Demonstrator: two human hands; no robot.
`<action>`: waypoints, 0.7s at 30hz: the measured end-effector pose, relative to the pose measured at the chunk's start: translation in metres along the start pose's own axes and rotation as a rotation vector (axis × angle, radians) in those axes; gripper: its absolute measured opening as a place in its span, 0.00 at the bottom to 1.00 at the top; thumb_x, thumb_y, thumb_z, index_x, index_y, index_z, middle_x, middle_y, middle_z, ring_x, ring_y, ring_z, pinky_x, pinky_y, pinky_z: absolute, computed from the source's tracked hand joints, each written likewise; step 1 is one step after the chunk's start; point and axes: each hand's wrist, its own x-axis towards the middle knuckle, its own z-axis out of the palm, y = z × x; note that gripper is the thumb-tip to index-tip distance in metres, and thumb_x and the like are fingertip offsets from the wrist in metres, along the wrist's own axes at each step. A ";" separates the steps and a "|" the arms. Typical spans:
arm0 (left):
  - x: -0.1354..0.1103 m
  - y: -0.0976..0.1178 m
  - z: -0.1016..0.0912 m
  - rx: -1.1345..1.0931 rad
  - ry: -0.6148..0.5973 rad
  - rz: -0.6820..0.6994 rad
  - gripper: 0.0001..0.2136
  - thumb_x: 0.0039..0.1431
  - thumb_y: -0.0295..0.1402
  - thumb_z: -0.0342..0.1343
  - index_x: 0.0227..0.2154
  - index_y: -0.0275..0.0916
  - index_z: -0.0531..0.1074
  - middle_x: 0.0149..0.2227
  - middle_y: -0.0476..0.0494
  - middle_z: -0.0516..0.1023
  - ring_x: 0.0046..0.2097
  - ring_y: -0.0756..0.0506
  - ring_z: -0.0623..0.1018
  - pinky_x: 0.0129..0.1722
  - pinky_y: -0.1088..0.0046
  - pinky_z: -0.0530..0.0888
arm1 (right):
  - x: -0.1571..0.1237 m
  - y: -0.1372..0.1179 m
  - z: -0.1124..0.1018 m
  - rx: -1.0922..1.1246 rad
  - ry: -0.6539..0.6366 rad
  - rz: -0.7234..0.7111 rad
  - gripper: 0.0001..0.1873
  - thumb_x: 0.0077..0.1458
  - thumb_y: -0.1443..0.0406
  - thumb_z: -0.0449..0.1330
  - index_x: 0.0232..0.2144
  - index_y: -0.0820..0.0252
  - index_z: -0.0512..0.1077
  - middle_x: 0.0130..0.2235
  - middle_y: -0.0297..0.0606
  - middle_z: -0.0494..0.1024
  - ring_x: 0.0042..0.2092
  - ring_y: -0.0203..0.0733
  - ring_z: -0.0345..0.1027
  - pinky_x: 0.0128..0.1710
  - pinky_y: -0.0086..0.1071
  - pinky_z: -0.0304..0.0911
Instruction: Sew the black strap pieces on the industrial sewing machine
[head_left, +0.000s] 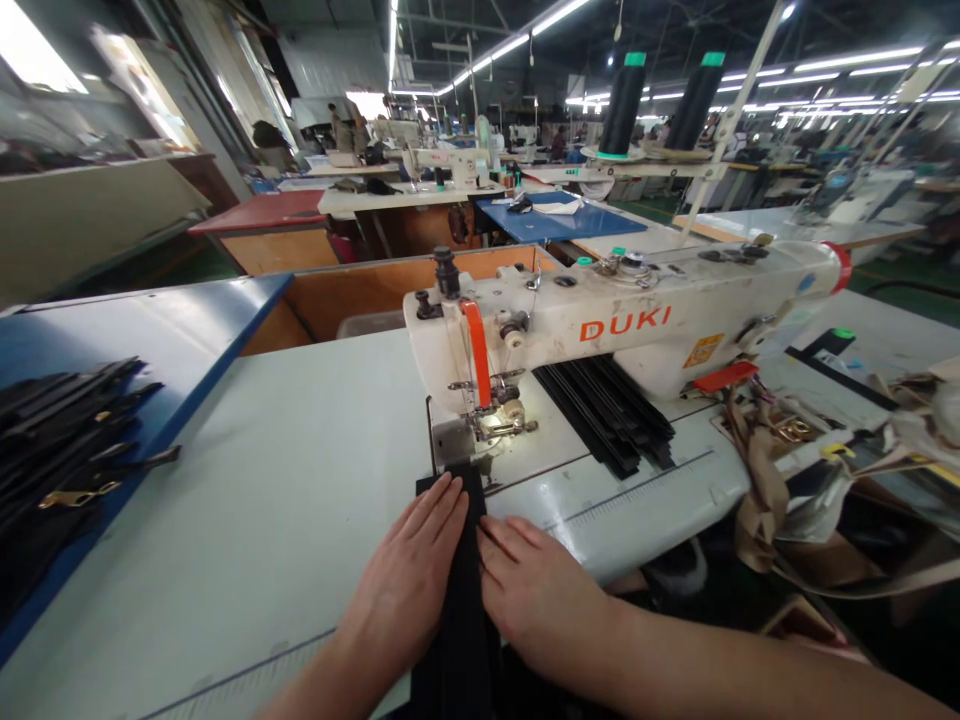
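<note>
Head view | left hand point(409, 575): flat, fingers together, lying on black fabric strip point(465, 590) | right hand point(544, 590): fingertips at strip's right edge, cannot tell if pinching | strip: on pale table point(315, 470), far end near sewing machine point(637, 345) presser area | black pieces point(607, 415): stacked beneath machine's arm

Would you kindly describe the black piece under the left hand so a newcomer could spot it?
Find the white sewing machine lettered DUKI, then its needle end. The black piece runs from there toward the camera. Unlike the black strips stacked under the machine's arm, it lies under the left hand.
</note>
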 end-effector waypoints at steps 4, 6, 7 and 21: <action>-0.001 0.000 0.008 -0.004 0.055 -0.031 0.26 0.54 0.23 0.42 0.57 0.31 0.63 0.60 0.32 0.66 0.61 0.39 0.64 0.55 0.60 0.69 | -0.002 0.002 0.002 0.045 -0.006 0.003 0.20 0.61 0.67 0.52 0.53 0.75 0.66 0.54 0.57 0.70 0.57 0.54 0.59 0.56 0.45 0.57; 0.000 0.000 0.007 -0.008 0.034 -0.037 0.27 0.53 0.22 0.42 0.58 0.31 0.63 0.60 0.33 0.65 0.61 0.40 0.64 0.55 0.62 0.69 | -0.001 0.003 0.002 0.057 -0.002 -0.004 0.20 0.62 0.67 0.51 0.52 0.75 0.67 0.54 0.57 0.70 0.57 0.54 0.59 0.56 0.45 0.57; 0.001 0.000 0.005 -0.008 0.003 -0.030 0.27 0.53 0.22 0.42 0.58 0.30 0.63 0.60 0.33 0.65 0.61 0.40 0.65 0.55 0.62 0.69 | -0.001 0.004 0.001 0.060 0.003 -0.003 0.19 0.62 0.67 0.50 0.52 0.75 0.67 0.54 0.57 0.70 0.56 0.54 0.59 0.56 0.44 0.57; 0.013 0.000 -0.006 0.021 -0.079 0.008 0.24 0.56 0.23 0.41 0.56 0.26 0.64 0.59 0.30 0.67 0.59 0.38 0.68 0.53 0.63 0.72 | -0.005 0.016 0.000 0.186 -0.012 -0.004 0.17 0.62 0.61 0.53 0.48 0.68 0.71 0.52 0.50 0.72 0.57 0.50 0.58 0.58 0.41 0.54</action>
